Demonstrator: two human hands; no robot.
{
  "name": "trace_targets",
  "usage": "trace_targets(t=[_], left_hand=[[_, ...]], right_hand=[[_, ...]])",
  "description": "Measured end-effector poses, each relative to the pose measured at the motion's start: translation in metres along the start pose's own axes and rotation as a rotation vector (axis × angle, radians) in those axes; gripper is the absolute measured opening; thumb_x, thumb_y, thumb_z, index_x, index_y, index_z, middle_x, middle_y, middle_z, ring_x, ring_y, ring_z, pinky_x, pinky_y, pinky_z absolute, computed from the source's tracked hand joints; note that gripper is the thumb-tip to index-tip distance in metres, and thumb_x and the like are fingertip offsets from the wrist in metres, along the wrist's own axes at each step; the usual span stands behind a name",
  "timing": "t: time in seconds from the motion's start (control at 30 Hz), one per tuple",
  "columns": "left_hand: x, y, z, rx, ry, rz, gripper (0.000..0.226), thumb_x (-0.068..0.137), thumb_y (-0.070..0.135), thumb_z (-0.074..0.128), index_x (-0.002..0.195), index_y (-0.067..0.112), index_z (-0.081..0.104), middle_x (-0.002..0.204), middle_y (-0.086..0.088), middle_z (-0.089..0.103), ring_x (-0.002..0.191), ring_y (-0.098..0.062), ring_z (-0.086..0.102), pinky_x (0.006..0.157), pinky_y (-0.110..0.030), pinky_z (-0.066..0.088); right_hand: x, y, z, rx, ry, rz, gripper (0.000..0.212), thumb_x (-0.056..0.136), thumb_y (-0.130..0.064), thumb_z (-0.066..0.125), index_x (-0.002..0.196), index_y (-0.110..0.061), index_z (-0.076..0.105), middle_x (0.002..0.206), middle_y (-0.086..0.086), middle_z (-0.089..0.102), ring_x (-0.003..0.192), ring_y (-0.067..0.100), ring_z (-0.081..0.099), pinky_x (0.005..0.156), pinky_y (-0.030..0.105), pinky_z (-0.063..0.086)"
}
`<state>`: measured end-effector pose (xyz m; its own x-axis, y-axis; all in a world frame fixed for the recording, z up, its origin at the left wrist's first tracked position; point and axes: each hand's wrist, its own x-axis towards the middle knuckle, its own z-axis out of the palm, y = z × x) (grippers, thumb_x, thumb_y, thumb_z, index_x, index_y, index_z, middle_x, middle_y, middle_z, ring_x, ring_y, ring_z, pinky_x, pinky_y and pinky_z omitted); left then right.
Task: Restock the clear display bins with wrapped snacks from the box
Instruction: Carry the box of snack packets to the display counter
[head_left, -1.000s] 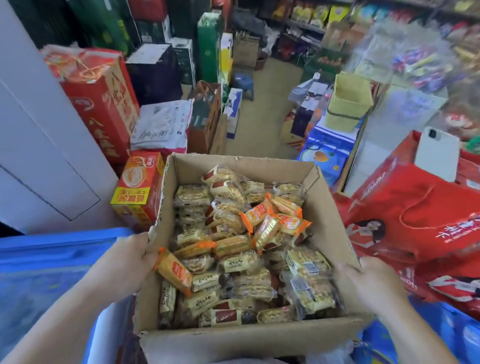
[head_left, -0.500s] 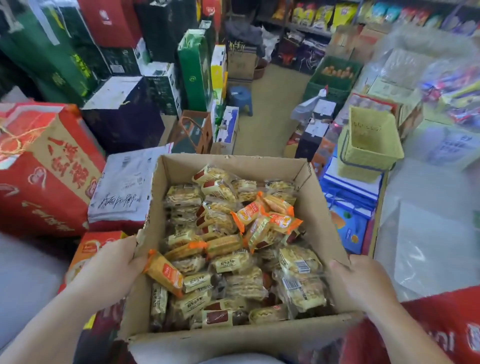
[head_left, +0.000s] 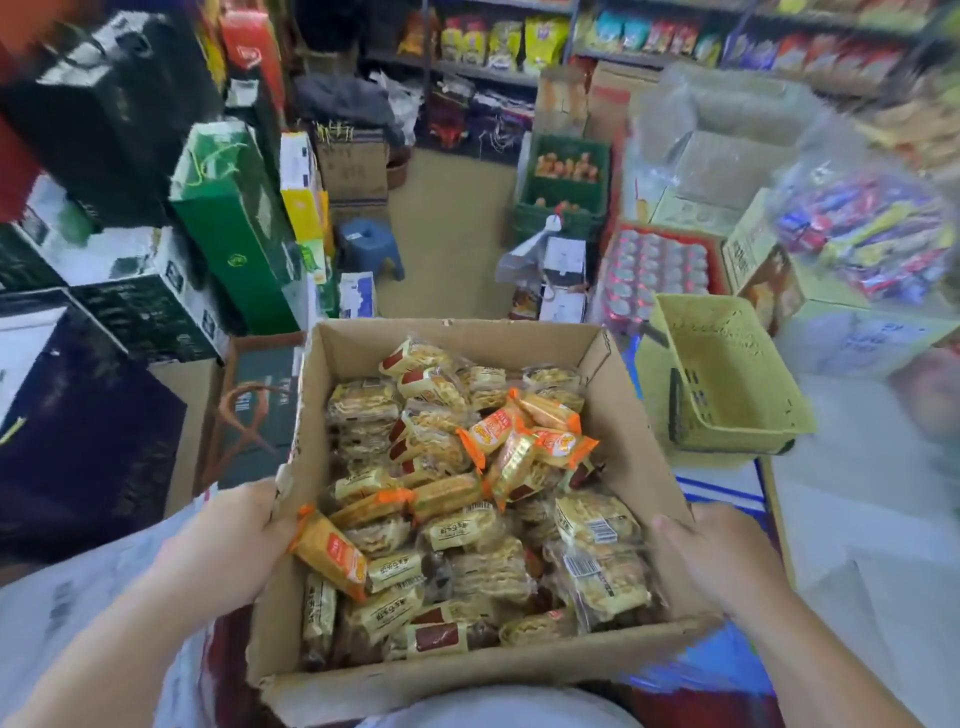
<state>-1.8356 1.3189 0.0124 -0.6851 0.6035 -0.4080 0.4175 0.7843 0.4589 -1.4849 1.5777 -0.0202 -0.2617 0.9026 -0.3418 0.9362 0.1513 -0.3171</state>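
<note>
cardboard box (head_left: 628, 410): open, filled with wrapped snacks (head_left: 467, 499), held in front of the person. left hand (head_left: 228, 545) grips its left wall; right hand (head_left: 722, 561) grips its right wall. yellow plastic basket (head_left: 727, 384) just beside, to the right; blue stool (head_left: 369, 247) on the floor beyond.

Snacks (head_left: 447, 499) in box (head_left: 641, 457); basket (head_left: 727, 379) right, stool (head_left: 370, 247) behind.

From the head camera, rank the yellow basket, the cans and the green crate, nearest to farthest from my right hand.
1. Yellow basket, just beyond the right hand.
2. Cans, behind the basket.
3. Green crate, farther back.
</note>
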Motion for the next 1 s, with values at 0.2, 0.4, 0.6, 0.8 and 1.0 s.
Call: trace_targets(t=[0.2,0.4,0.6,0.8,1.0], left_hand=[[0.13,0.058,-0.039,-0.006,-0.016,0.046,0.028,0.098,0.013,0.06,0.071,0.01,0.054,0.045,-0.003,0.058,0.034,-0.016,0.054,0.035,-0.024,0.039],[0.266,0.128,-0.055,0.033,-0.004,0.022,0.025,0.098,0.011,0.059,0.074,0.006,0.052,0.06,-0.011,0.061,0.043,-0.021,0.054,0.043,-0.026,0.038],[0.38,0.218,-0.088,0.056,0.014,0.013,0.024,0.097,0.008,0.059,0.075,0.002,0.052,0.057,-0.011,0.057,0.043,-0.021,0.049,0.042,-0.025,0.033],[0.496,0.309,-0.099,0.077,-0.026,0.079,0.025,0.099,0.013,0.059,0.076,0.006,0.053,0.06,-0.012,0.061,0.043,-0.023,0.055,0.045,-0.026,0.037],[0.641,0.422,-0.08,0.177,-0.18,0.306,0.026,0.099,0.018,0.058,0.075,0.008,0.054,0.063,-0.012,0.062,0.048,-0.028,0.064,0.048,-0.031,0.044]], right_hand=[[0.105,-0.058,-0.016,0.031,0.044,0.085,0.034,0.093,-0.04,0.062,0.076,-0.01,0.066,0.07,0.008,0.065,0.072,0.029,0.062,0.063,0.033,0.049],[0.26,-0.105,-0.034,0.053,0.08,0.069,0.04,0.092,-0.039,0.064,0.066,-0.009,0.058,0.06,0.005,0.058,0.058,0.021,0.056,0.052,0.029,0.036],[0.399,-0.148,-0.086,0.042,0.088,0.016,0.035,0.093,-0.041,0.062,0.075,-0.011,0.059,0.07,0.001,0.058,0.064,0.019,0.052,0.059,0.033,0.044],[0.491,-0.16,-0.129,0.003,0.134,0.11,0.039,0.096,-0.044,0.057,0.08,-0.008,0.057,0.082,0.008,0.063,0.086,0.033,0.059,0.066,0.037,0.039],[0.552,-0.143,-0.141,0.056,0.168,0.364,0.035,0.093,-0.045,0.054,0.087,-0.012,0.064,0.084,0.009,0.069,0.084,0.033,0.064,0.067,0.034,0.045]])
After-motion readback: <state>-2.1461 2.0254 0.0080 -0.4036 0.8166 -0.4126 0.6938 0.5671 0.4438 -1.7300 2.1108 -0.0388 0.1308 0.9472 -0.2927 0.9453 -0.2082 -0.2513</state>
